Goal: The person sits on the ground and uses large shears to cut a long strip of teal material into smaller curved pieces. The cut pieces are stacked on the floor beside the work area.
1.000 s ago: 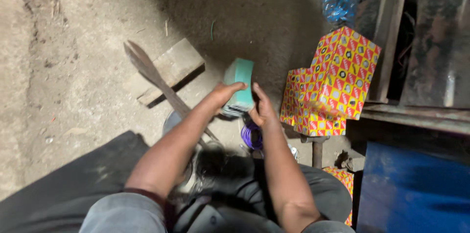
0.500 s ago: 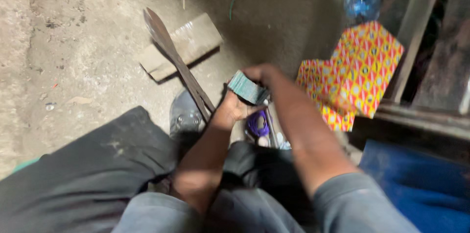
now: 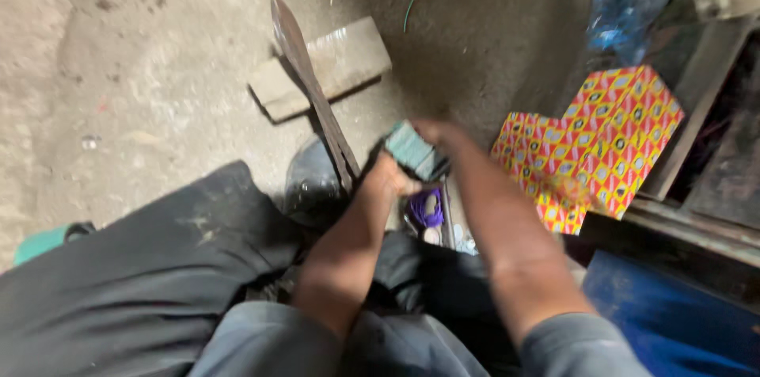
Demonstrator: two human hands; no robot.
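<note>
Left hand [image 3: 389,179]: fingers curled shut around the lower near end of the green block, gripping it from the seven o'clock side.
Right hand [image 3: 434,133]: blurred; it lies over the top of the green block at about one o'clock of it, and seems to close on it, though how far the fingers wrap cannot be told.
Green block [image 3: 410,150]: small, teal-green, boxy, held between both hands near the middle of the view, above the lap.
Long blade [image 3: 313,93]: dark, narrow, rusty-looking; it runs from eleven o'clock down to the left hand, its lower end just beside the wrist and its upper part crossing the wooden block.
Wooden block [image 3: 332,64]: pale, flat, lying on the dirt floor [image 3: 142,68] at eleven o'clock of the hands.
Patterned box [image 3: 602,143]: red and yellow with round marks, at three o'clock of the hands, well apart from them.
Purple thing [image 3: 427,208]: small, just below the hands at six o'clock; its kind cannot be told.
Dark cloth [image 3: 142,282]: spread over the lap at eight o'clock.
Blue surface [image 3: 673,321]: at five o'clock, in the lower corner.
Blue plastic bag [image 3: 621,17]: crumpled, at one o'clock, far from the hands.
</note>
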